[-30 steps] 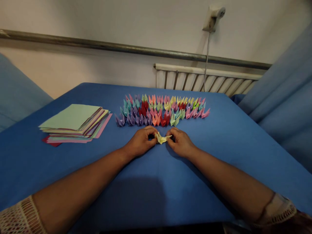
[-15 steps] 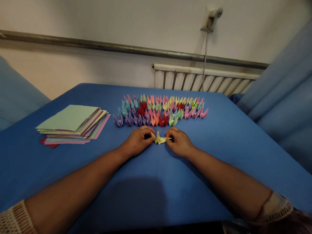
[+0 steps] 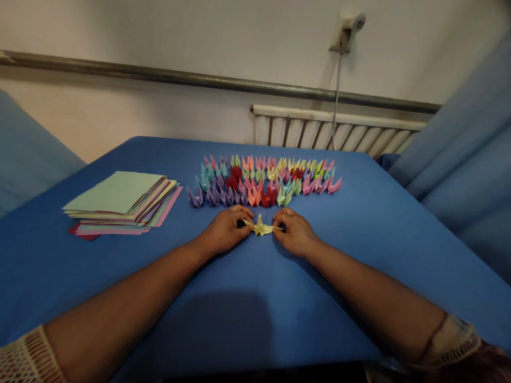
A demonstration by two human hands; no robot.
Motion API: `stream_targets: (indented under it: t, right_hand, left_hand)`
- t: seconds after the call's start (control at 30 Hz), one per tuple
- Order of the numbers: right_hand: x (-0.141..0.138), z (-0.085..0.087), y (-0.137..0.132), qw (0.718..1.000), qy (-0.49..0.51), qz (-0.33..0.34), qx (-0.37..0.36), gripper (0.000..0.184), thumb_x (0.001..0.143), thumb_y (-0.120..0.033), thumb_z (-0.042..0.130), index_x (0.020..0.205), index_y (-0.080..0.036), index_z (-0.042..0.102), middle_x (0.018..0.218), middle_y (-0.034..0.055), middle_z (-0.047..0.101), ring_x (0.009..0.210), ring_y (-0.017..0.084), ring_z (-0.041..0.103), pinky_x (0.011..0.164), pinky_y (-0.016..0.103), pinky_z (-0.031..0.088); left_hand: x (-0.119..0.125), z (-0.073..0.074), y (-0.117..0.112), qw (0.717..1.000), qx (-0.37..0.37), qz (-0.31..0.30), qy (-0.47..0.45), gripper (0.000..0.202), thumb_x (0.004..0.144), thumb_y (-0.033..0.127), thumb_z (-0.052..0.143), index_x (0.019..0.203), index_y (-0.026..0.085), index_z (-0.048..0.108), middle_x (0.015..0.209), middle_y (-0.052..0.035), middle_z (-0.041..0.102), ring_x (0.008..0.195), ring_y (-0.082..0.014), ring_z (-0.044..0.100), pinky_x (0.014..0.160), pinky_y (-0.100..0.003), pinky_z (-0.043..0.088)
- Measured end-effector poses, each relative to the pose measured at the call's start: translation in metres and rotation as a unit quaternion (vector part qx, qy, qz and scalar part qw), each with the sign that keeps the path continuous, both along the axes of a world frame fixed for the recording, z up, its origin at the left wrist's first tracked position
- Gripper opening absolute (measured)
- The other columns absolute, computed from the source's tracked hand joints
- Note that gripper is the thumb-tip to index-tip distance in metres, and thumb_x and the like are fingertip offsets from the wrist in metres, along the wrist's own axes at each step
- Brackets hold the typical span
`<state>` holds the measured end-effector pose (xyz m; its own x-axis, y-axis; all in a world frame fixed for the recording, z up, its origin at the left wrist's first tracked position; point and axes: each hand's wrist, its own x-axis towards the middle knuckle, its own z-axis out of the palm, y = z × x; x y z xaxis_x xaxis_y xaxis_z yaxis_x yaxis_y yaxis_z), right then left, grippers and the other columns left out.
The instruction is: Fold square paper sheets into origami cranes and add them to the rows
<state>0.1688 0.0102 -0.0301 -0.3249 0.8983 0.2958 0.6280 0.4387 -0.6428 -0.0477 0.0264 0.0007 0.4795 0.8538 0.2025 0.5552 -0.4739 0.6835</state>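
Observation:
A small yellow origami crane [image 3: 262, 227] is held low over the blue table between my two hands, its middle point upright and its two sides spread outward. My left hand [image 3: 228, 230] pinches its left tip between thumb and fingers. On the opposite side, my right hand [image 3: 294, 232] grips the right tip the same way. Just beyond my fingers stand close rows of folded paper cranes [image 3: 254, 194] in purple, red, pink, green, yellow and other colours.
A stack of coloured square paper [image 3: 115, 194] lies on the left of the blue-covered table [image 3: 339, 303]. Behind the table are a radiator [image 3: 319, 127], a metal pipe [image 3: 199, 78] and a wall socket with a plug [image 3: 346, 32]. Blue curtains [image 3: 471, 133] hang at both sides.
The crane's left tip has been drawn outward and lower, so both sides now spread more evenly. Both hands stay closed on it, almost in the same place.

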Motion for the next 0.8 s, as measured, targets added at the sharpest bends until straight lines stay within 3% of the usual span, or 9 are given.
stream_targets:
  t: [0.3, 0.67, 0.8]
  right_hand:
    - [0.000, 0.000, 0.001, 1.000, 0.007, 0.003, 0.003, 0.013, 0.074, -0.007, 0.057, 0.070, -0.019, 0.058, 0.088, 0.0035, 0.059, 0.084, 0.017, 0.057, 0.079, 0.032, 0.045]
    - [0.001, 0.000, 0.000, 1.000, 0.014, 0.007, -0.002, 0.013, 0.075, -0.007, 0.058, 0.071, -0.019, 0.059, 0.090, 0.0037, 0.060, 0.086, 0.016, 0.057, 0.080, 0.031, 0.045]
    - [0.000, 0.000, 0.001, 0.999, 0.045, 0.005, -0.003, 0.011, 0.078, -0.009, 0.058, 0.073, -0.019, 0.059, 0.088, 0.0027, 0.061, 0.084, 0.015, 0.057, 0.078, 0.030, 0.045]
  left_hand:
    - [-0.001, 0.004, -0.001, 0.999, 0.016, 0.007, 0.034, 0.006, 0.075, 0.024, 0.063, 0.072, 0.019, 0.065, 0.102, -0.0054, 0.066, 0.097, -0.0208, 0.063, 0.092, -0.037, 0.048]
    - [-0.010, 0.001, 0.006, 0.997, -0.018, -0.019, 0.067, 0.016, 0.075, 0.032, 0.068, 0.067, 0.018, 0.067, 0.117, -0.0083, 0.061, 0.109, -0.0249, 0.059, 0.096, -0.042, 0.045]
    - [-0.008, 0.004, 0.004, 0.999, -0.015, -0.012, 0.031, 0.019, 0.074, 0.033, 0.068, 0.064, 0.018, 0.063, 0.113, -0.0089, 0.064, 0.107, -0.0243, 0.060, 0.095, -0.041, 0.046]
